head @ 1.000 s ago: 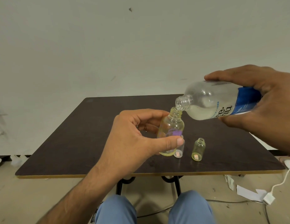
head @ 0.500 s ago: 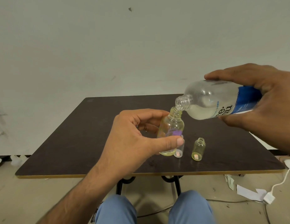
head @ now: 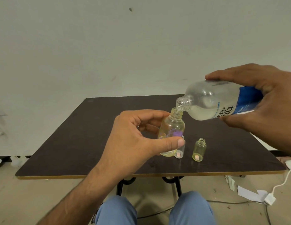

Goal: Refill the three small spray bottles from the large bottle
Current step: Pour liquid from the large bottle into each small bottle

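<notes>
Right hand [head: 261, 101] gripping large clear blue-labelled plastic bottle [head: 211, 103], pouring into rounded clear glass bottle [head: 171, 130], left hand [head: 133, 135] grasping it; two small vials [head: 199, 150] waiting, looking unfilled.

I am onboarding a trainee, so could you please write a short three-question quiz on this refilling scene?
1. True or false: the right hand tilts the large bottle so that its neck meets the mouth of the held spray bottle.
2. What grips the held spray bottle? A) left hand B) a clamp C) nothing
3. How many small bottles stand uncapped on the table, apart from the held one?

Key: 1 true; 2 A; 3 two, the yellowish one and the clear one.
</notes>
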